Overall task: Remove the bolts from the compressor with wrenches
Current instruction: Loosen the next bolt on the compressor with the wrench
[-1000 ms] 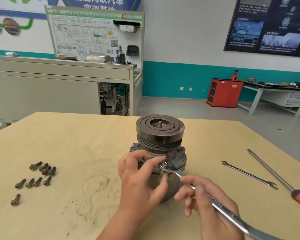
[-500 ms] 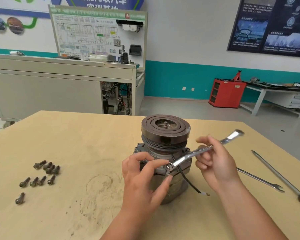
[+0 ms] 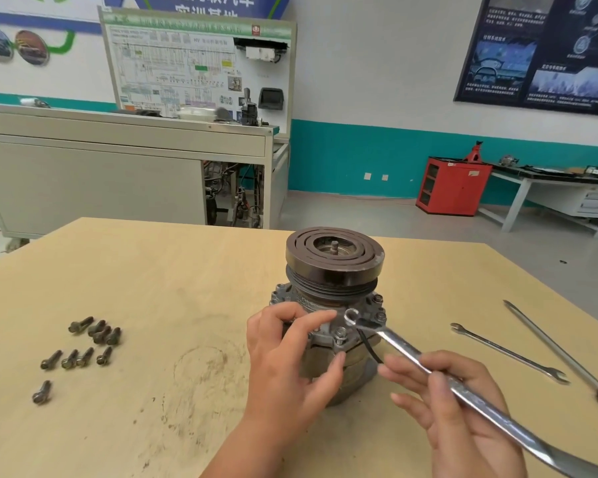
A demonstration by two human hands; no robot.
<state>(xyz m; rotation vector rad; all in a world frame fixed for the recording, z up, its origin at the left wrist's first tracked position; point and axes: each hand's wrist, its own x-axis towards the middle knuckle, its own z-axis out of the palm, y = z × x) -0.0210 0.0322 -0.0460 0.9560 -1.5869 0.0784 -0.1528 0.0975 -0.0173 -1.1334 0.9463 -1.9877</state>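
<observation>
A grey compressor [image 3: 334,270] with a dark pulley on top stands upright on the wooden table [image 3: 152,270]. My left hand [image 3: 290,360] grips its front left side, thumb and fingers around the flange. My right hand [image 3: 453,408] holds a shiny combination wrench [image 3: 428,367] by the shank. The wrench's ring end hangs just above and to the right of a flange bolt [image 3: 340,334] at the front. More bolts [image 3: 378,307] sit in the flange on the right side.
Several removed bolts [image 3: 83,346] lie loose at the left of the table. A thin open-ended wrench [image 3: 508,353] and a long screwdriver with a red handle [image 3: 563,357] lie at the right. A black wire [image 3: 370,346] hangs from the compressor's front.
My right hand swung the wrench handle from the far right back toward me. The ring end has come off the front bolt and now hangs beside it. My left hand stays on the compressor.
</observation>
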